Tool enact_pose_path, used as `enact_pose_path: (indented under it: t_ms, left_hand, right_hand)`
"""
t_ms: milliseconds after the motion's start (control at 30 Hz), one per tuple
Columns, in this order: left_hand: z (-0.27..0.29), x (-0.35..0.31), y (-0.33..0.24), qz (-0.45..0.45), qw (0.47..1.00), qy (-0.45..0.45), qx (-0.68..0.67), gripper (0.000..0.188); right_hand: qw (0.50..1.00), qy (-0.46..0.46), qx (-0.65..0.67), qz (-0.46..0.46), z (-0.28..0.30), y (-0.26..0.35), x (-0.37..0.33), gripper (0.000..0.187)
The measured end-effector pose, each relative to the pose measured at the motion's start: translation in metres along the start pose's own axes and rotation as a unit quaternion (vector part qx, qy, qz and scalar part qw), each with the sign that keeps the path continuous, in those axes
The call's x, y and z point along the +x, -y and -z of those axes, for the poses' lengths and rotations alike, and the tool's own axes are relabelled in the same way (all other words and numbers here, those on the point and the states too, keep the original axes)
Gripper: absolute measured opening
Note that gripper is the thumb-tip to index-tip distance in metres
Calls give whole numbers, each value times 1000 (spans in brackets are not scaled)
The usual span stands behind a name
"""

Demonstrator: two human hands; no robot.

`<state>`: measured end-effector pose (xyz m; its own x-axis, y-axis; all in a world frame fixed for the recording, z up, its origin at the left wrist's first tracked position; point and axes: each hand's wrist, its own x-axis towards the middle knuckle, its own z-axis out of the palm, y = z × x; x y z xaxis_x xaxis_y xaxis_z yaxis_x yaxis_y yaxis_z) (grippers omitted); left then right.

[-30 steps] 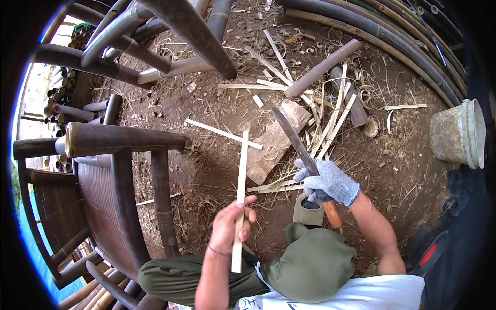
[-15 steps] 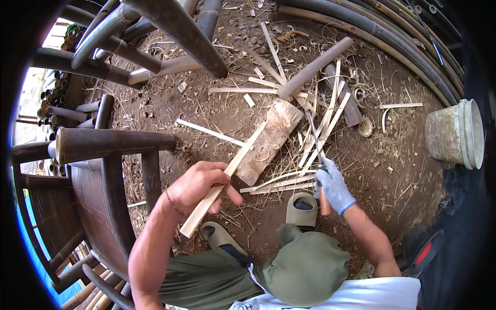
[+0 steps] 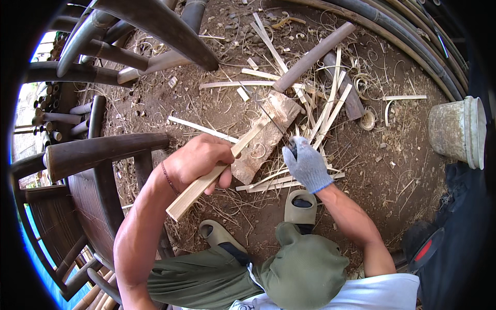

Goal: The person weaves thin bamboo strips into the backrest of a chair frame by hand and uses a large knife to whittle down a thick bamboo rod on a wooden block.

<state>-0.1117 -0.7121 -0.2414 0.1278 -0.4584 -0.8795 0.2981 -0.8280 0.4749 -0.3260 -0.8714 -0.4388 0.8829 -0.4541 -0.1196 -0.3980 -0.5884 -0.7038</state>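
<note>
So that a tan wooden block (image 3: pixel 265 143) seemingly backs its two-o'clock tip, the bare left grip (image 3: pixel 203 157) clasps a pale flat bamboo strip (image 3: pixel 196 192), the grey-gloved right grip (image 3: pixel 306 164) a thin dark knife (image 3: pixel 277 125) toward eleven.

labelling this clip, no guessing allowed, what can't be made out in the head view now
All in the head view:
Handle of the dark, narrow metal knife: mostly hidden by the right hand in its grey knitted glove.
Part of the pale, flat bamboo strip: covered by the bare left hand.
Inside of the dirty white plastic bucket: hidden by its wall.
Upper ends of the dark bamboo poles: cut off by the top edge.
</note>
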Motion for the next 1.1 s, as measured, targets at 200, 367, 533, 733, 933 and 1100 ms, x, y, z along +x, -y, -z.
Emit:
enact_pose_path:
  t_ms: [200,367,533,733,933,1100]
  left_hand:
    - [11,8,-2,-65,996,27,58,28]
    - [17,6,-3,-48,997,38,43,21]
    - [14,12,-2,-127,988,38,76,28]
    - [13,10,-5,-92,995,38,20,26]
    - [16,16,0,-209,965,66,146,22]
    - [-18,10,20,-9,991,1,-134,25]
  right_hand:
    - [999,52,-8,1,-4,-1,19,36]
    - [983,-65,73,155,1,30,18,31]
    - [992,89,-89,7,-7,-9,32,35]
    - [993,34,70,92,10,29,26,41]
    - [980,154,-103,-73,-13,-21,40,40]
    - [872,243,332,-267,2,-30,43,43]
